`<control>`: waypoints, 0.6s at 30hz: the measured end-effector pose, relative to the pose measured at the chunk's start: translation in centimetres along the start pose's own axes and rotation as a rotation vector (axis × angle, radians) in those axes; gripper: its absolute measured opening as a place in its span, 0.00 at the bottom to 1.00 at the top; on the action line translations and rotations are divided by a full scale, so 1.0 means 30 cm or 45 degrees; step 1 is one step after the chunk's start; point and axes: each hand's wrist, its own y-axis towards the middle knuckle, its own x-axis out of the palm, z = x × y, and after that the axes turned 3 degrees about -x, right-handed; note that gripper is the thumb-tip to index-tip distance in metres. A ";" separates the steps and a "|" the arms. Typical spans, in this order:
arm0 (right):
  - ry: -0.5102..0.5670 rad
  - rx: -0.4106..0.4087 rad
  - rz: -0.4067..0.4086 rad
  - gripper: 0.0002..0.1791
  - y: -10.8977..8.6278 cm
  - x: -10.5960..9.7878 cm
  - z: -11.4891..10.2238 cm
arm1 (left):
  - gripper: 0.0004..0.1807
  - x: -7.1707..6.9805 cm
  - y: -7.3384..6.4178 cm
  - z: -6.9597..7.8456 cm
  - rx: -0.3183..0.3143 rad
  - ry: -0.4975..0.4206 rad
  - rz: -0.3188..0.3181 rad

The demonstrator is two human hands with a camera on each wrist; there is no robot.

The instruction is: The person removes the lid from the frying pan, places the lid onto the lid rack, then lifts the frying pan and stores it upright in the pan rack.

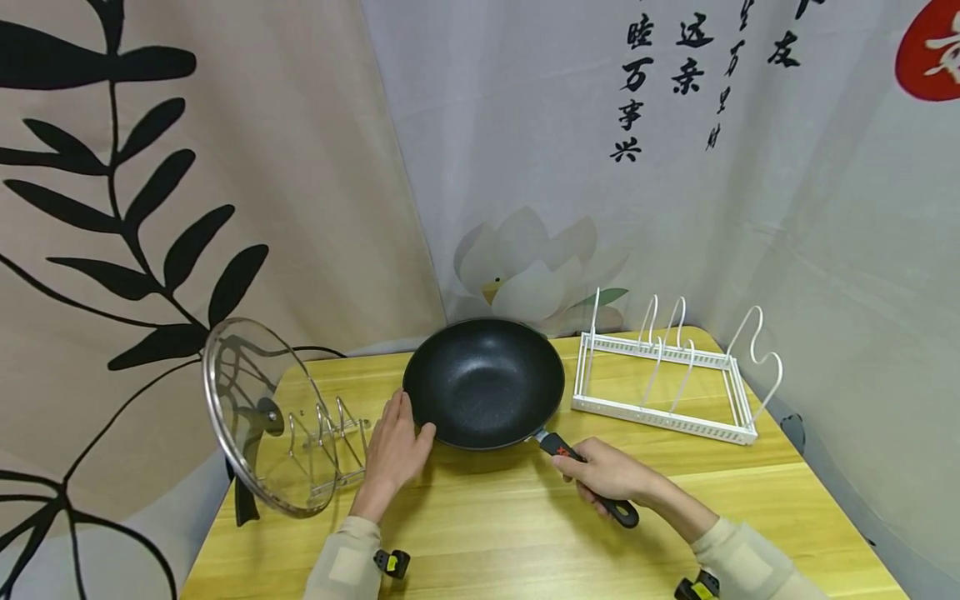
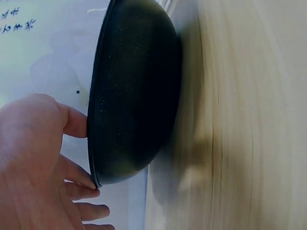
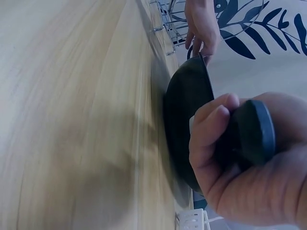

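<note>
A black wok (image 1: 487,383) is at the middle of the table, its inside facing up. My right hand (image 1: 611,475) grips its black handle (image 1: 558,446), with fingers wrapped round it in the right wrist view. On the wok's left side, my left hand (image 1: 397,442) touches the rim. The left wrist view shows the thumb and fingertips against the rim (image 2: 92,143), fingers fairly straight. Whether the wok's base rests fully on the table cannot be told.
A glass lid (image 1: 217,400) with a dark knob stands tilted at the left, in front of a silver wire rack (image 1: 352,429). At the right stands a white rack (image 1: 667,421) with upright wire loops. A printed curtain (image 1: 525,167) hangs behind the wooden table (image 1: 487,533).
</note>
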 end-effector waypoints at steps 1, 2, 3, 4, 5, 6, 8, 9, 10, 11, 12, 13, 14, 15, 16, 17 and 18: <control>0.011 0.003 -0.003 0.26 -0.001 0.001 0.000 | 0.44 -0.001 0.002 0.000 -0.001 -0.006 -0.002; 0.021 0.008 -0.006 0.27 -0.002 0.002 -0.001 | 0.44 -0.001 0.003 0.001 -0.001 -0.012 -0.002; 0.032 0.010 -0.010 0.27 -0.002 0.003 -0.002 | 0.44 -0.002 0.005 0.001 -0.002 -0.016 -0.003; 0.045 0.011 -0.014 0.27 -0.003 0.004 -0.001 | 0.44 -0.002 0.007 0.001 -0.006 -0.017 -0.007; 0.061 0.013 -0.020 0.27 -0.004 0.005 -0.001 | 0.44 -0.001 0.009 0.001 -0.011 -0.016 -0.009; 0.076 0.014 -0.026 0.27 -0.004 0.007 0.000 | 0.44 0.000 0.012 0.001 -0.014 -0.017 -0.012; 0.104 0.013 -0.038 0.27 -0.004 0.009 0.004 | 0.44 0.001 0.017 0.000 -0.023 -0.010 -0.022; 0.117 0.010 -0.045 0.27 -0.004 0.011 0.005 | 0.44 0.001 0.020 -0.001 -0.027 -0.006 -0.026; 0.129 0.008 -0.051 0.27 -0.004 0.012 0.007 | 0.44 0.003 0.022 -0.002 -0.031 -0.005 -0.030; 0.140 0.008 -0.056 0.27 -0.003 0.013 0.009 | 0.44 0.003 0.026 -0.002 -0.036 -0.006 -0.035; 0.148 0.005 -0.060 0.27 -0.003 0.014 0.010 | 0.44 0.003 0.028 -0.002 -0.037 -0.008 -0.037; 0.155 0.002 -0.064 0.27 -0.002 0.015 0.012 | 0.44 0.002 0.030 -0.002 -0.038 -0.010 -0.038; 0.162 0.001 -0.068 0.27 -0.001 0.015 0.013 | 0.44 0.002 0.032 -0.002 -0.037 -0.014 -0.039; 0.168 -0.001 -0.073 0.27 0.000 0.017 0.014 | 0.44 0.002 0.033 -0.001 -0.037 -0.013 -0.038; 0.174 -0.001 -0.078 0.27 0.001 0.018 0.016 | 0.44 0.002 0.035 0.000 -0.038 -0.014 -0.041; 0.181 -0.001 -0.082 0.27 0.002 0.019 0.018 | 0.44 0.002 0.036 -0.001 -0.038 -0.015 -0.041; 0.189 -0.002 -0.085 0.27 0.004 0.021 0.019 | 0.44 0.002 0.037 -0.002 -0.036 -0.017 -0.042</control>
